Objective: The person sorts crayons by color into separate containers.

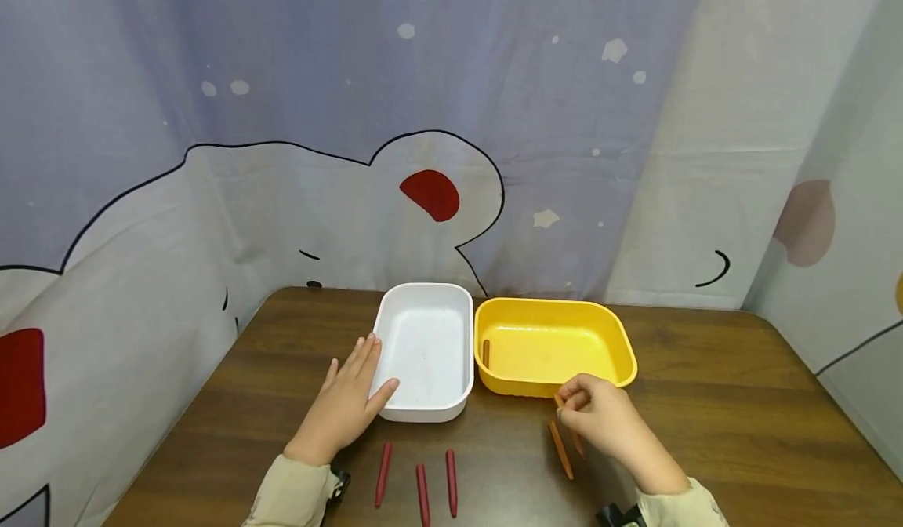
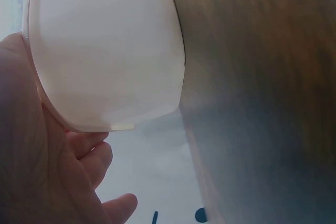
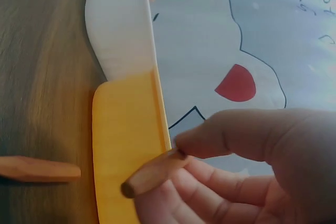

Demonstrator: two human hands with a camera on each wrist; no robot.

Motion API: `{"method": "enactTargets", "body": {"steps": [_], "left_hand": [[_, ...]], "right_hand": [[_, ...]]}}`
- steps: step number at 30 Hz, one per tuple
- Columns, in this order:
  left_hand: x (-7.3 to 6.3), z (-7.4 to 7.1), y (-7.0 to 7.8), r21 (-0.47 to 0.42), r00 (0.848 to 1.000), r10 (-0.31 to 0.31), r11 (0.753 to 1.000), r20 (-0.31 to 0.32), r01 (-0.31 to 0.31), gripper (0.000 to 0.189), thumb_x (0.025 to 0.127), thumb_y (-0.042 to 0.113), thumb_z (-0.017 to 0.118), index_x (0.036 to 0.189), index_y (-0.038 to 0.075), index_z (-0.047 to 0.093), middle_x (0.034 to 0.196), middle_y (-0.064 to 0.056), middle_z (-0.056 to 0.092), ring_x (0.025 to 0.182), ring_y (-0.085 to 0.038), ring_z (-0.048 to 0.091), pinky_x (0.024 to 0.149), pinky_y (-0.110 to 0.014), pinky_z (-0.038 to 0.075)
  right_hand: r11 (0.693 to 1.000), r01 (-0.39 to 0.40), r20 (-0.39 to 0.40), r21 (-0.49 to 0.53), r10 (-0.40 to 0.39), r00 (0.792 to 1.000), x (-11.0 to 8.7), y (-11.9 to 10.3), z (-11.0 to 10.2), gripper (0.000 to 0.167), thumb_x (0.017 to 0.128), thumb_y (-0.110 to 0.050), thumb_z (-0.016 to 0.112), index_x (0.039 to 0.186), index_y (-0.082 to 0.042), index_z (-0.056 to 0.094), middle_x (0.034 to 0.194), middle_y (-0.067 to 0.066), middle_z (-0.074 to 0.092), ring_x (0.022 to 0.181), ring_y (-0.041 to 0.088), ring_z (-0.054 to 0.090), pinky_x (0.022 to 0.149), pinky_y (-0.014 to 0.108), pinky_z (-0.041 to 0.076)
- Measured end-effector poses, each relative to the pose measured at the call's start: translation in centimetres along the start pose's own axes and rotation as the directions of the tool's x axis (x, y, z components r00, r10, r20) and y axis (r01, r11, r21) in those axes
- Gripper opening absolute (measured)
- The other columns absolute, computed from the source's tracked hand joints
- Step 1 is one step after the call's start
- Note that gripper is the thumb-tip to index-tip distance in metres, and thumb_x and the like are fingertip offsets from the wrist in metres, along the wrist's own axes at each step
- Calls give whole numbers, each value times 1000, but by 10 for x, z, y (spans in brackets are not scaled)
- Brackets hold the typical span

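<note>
Since the right hand point(image 1: 596, 413) has a slim orange-brown wooden-looking stick point(image 3: 155, 174) pinched between thumb and fingers right by the near wall of the shallow yellow plastic tub point(image 1: 522, 387), I'd guess dropping it in is the step here. Tip: lift the stick well over that rim first, then lower it and let go low so it doesn't bounce or roll. Can't tell if it's touching the wall right now.

Axis-wise, the pinched one is tilted, one blunt end poking past the fingertips toward the tub. Fingers cover the rest, so no clue which end tapers. I'd turn it to match the brown stick point(image 1: 486, 353) inside the tub, which runs front to back along the left wall. Another orange stick point(image 1: 561, 450) lies just in front of the tub, also pointing roughly front to back.

Left hand point(image 1: 346, 409) is spread flat-ish against the white plastic tray point(image 1: 426, 414) left of the tub, probably steadying it.
</note>
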State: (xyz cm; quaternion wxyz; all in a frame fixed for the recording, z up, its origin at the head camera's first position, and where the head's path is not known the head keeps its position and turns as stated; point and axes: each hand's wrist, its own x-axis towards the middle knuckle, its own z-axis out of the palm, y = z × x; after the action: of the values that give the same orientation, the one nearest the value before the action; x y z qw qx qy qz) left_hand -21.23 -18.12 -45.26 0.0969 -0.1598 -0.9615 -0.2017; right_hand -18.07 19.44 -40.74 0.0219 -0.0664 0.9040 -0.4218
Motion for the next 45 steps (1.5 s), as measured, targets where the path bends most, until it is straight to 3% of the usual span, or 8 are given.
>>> {"method": "enactTargets", "body": {"steps": [10,16,23,29,35,45], "left_hand": [[1,0,0,-3,1000,4,1000,-11,-4,76,105,49,49,156,-5,30,163,-20,28,152,-38,22,116,-69,19],[0,0,0,8,1000,3,1000,-7,-2,76,105,49,49,157,-4,29,164,-18,27,152,-37,23,116,-68,19],[-1,0,1,4,1000,2,1000,-18,-1,76,105,49,49,156,-5,31,163,-20,28,151,-38,23,116,-69,19],[-1,0,0,7,1000,-2,1000,-9,2,76,105,49,49,157,-4,29,164,-18,26,152,-37,23,116,-68,19],[-1,0,-1,3,1000,-5,1000,-6,5,77,105,50,49,157,-3,28,164,-17,25,152,-36,22,117,-68,18],[0,1,-2,2,1000,-6,1000,0,6,77,105,50,48,157,-2,28,164,-17,25,153,-35,20,117,-68,18]], "right_hand": [[977,-11,-72,214,27,997,8,1,-2,21,87,-2,74,106,7,69,86,8,67,70,16,67,61,27,58],[914,-40,-47,403,64,997,14,3,-4,33,91,-4,72,118,11,64,95,10,65,80,12,69,71,31,61],[825,-33,-9,564,46,999,29,0,-6,38,95,-4,67,126,15,57,99,6,67,85,11,71,77,31,61],[797,-43,-11,603,62,998,46,-4,-7,38,96,-5,68,126,14,56,96,5,69,85,14,71,78,31,61],[816,-50,-21,576,76,997,67,-6,-6,41,96,-8,69,128,13,56,98,7,70,87,15,71,80,34,61],[890,-73,-25,449,94,995,102,2,16,35,95,-6,67,123,13,60,98,13,71,83,17,71,76,36,62]]}}
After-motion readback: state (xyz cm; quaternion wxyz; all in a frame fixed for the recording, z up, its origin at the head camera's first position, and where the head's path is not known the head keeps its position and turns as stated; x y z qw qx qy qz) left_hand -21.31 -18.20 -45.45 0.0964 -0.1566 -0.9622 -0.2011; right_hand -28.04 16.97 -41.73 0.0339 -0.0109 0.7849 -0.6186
